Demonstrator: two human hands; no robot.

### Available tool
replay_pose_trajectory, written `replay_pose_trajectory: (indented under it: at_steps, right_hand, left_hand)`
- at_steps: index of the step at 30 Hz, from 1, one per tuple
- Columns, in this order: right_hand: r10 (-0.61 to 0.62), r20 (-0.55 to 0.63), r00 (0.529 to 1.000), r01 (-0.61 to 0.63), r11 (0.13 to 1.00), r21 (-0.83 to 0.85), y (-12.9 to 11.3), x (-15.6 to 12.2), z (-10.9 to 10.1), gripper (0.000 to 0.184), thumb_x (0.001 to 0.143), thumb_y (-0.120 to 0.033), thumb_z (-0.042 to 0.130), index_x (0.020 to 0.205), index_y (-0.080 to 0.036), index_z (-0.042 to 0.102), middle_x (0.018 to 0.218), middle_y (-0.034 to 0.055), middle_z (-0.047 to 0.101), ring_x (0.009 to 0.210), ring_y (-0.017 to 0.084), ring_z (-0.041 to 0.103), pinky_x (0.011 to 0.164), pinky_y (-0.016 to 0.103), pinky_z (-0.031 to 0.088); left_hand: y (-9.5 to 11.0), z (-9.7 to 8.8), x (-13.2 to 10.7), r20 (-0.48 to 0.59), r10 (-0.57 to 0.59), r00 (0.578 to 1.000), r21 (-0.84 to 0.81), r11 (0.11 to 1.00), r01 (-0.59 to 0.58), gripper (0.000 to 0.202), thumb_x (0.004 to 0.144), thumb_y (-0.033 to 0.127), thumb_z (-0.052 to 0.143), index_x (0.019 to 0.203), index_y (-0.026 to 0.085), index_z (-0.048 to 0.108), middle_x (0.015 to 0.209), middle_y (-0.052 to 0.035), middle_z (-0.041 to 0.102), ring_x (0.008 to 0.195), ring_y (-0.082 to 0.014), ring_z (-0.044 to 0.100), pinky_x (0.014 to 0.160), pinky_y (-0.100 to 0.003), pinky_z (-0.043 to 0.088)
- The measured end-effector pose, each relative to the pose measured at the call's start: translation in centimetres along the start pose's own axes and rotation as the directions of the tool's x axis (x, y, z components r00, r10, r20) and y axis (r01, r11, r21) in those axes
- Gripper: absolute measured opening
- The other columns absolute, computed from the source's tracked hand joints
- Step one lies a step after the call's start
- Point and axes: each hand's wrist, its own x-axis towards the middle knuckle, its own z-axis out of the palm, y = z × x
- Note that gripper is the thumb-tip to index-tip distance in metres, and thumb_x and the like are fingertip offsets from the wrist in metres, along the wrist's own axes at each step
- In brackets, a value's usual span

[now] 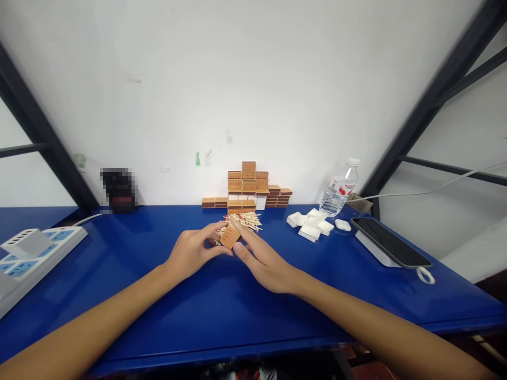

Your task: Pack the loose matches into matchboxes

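Observation:
Both my hands meet at the middle of the blue table [222, 301] around one small orange-brown matchbox [230, 236]. My left hand [193, 252] pinches the box from the left with thumb and fingers. My right hand [262, 259] grips it from the right, fingers curled over its top edge. Just behind the box lies a loose heap of matches [245, 220]. Against the wall stands a stack of the same matchboxes [247, 184], with lower rows [279, 196] to its right and a short row [214, 202] to its left.
Several white inner trays [310, 224] lie right of the matches, beside a water bottle [338, 191] and a small white case [343, 225]. A phone [390, 241] rests on a white block at the right. A power strip [29, 253] sits at the left edge.

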Motion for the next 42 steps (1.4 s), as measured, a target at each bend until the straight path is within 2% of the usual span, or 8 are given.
replay_pose_trajectory:
  at_steps: [3,9,14,19,26,31,36,42]
  right_hand:
    - [-0.015,0.007,1.000,0.015,1.000,0.018,-0.4,-0.1,0.1,0.063,0.107,-0.057,0.039,0.164,-0.030,0.033,0.159,0.0081,0.049,0.154,0.028,0.033,0.128,0.055,0.022]
    - [-0.059,0.015,0.998,0.059,0.998,-0.007,-0.3,0.0,0.1,0.058,0.108,-0.054,0.038,0.159,-0.027,0.040,0.144,0.0112,0.060,0.141,0.029,0.048,0.120,0.053,0.037]
    - [0.051,0.006,0.999,-0.051,0.991,0.124,-0.1,0.1,0.3,0.054,0.108,-0.055,0.039,0.149,-0.022,0.048,0.115,0.0103,0.068,0.098,0.021,0.065,0.080,0.037,0.059]
    - [0.121,0.071,0.990,-0.134,0.968,0.212,0.7,0.2,0.1,0.044,0.106,-0.053,0.046,0.129,-0.019,0.060,0.091,0.0037,0.063,0.073,0.015,0.062,0.062,0.029,0.056]
    - [0.222,0.120,0.968,-0.249,0.914,0.321,1.0,0.4,-0.2,0.056,0.105,-0.051,0.048,0.148,-0.016,0.042,0.082,0.0016,0.063,0.067,0.014,0.064,0.053,0.025,0.053]
    - [0.233,0.122,0.965,-0.260,0.919,0.298,1.3,0.5,-0.3,0.056,0.106,-0.055,0.043,0.148,-0.017,0.043,0.085,0.0034,0.064,0.066,0.014,0.065,0.048,0.023,0.048]
    - [0.301,-0.007,0.954,-0.294,0.935,0.201,1.8,1.0,-1.7,0.054,0.107,-0.048,0.047,0.149,-0.015,0.039,0.088,0.0047,0.069,0.063,0.013,0.062,0.050,0.024,0.045]
    - [0.347,-0.108,0.932,-0.334,0.935,0.122,2.9,1.7,-3.7,0.029,0.104,-0.036,0.053,0.123,-0.015,0.056,0.077,0.0021,0.068,0.058,0.013,0.061,0.058,0.026,0.048]
  left_hand:
    - [-0.3,0.2,-0.1,0.021,0.044,0.999,0.015,0.999,-0.044,0.074,0.083,0.070,0.071,0.140,0.024,0.060,0.089,0.0007,0.079,0.064,-0.0123,0.067,0.066,-0.024,0.054]
    - [-1.1,0.7,-0.3,0.006,0.275,0.962,0.179,0.946,-0.271,0.058,0.091,0.065,0.064,0.129,0.021,0.067,0.089,-0.0013,0.078,0.063,-0.0126,0.067,0.062,-0.024,0.054]
    - [-1.1,1.1,-0.4,-0.025,0.398,0.917,0.292,0.880,-0.374,0.061,0.097,0.055,0.063,0.148,0.024,0.051,0.098,-0.0026,0.080,0.072,-0.0154,0.074,0.068,-0.026,0.059]
    - [-0.4,0.9,-0.2,0.119,0.412,0.904,0.266,0.864,-0.428,0.072,0.098,0.060,0.057,0.157,0.023,0.039,0.117,-0.0093,0.077,0.093,-0.0218,0.078,0.075,-0.031,0.064]
    - [0.6,0.4,0.4,0.204,0.430,0.879,0.346,0.809,-0.476,0.063,0.099,0.065,0.051,0.138,0.015,0.054,0.113,-0.0126,0.077,0.095,-0.0249,0.078,0.077,-0.035,0.064]
    - [0.3,-0.3,1.1,0.242,0.328,0.913,0.381,0.833,-0.401,0.065,0.099,0.069,0.048,0.134,0.016,0.060,0.108,-0.0122,0.077,0.091,-0.0241,0.076,0.074,-0.033,0.061]
    - [-2.2,-2.9,4.6,0.196,-0.039,0.980,0.445,0.894,-0.054,0.061,0.093,0.072,0.057,0.117,0.017,0.070,0.097,-0.0096,0.077,0.077,-0.0222,0.071,0.068,-0.032,0.052]
    - [-7.5,-3.6,9.7,0.141,-0.266,0.954,0.440,0.880,0.180,0.054,0.087,0.063,0.065,0.116,0.018,0.072,0.101,-0.0113,0.077,0.077,-0.0238,0.071,0.067,-0.031,0.048]
